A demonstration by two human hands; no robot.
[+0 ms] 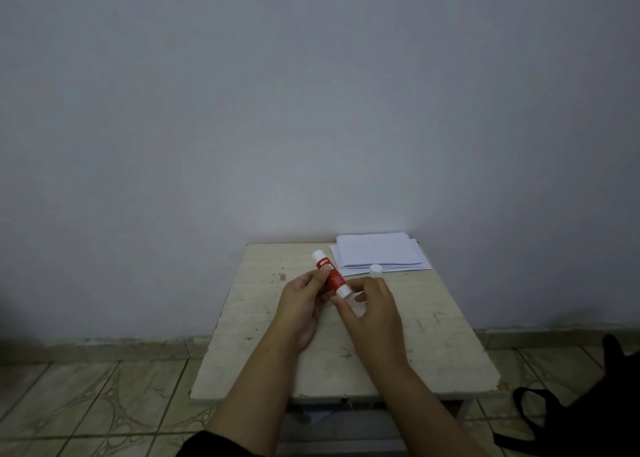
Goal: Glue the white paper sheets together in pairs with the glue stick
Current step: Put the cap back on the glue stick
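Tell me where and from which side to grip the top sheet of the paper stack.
Pinch the top sheet of the paper stack at its near edge, coming from the front. The sheets lie flat and fanned against the wall on the table, so only the near edges are exposed, and the white cap stands just beside them.

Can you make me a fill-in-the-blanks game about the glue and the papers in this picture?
1. The glue stick has a white and ____ body.
2. The left hand grips the glue stick; the small white cap is in the ____ hand.
3. The stack of white paper sheets lies at the table's far ____ corner.

Missing words: red; right; right
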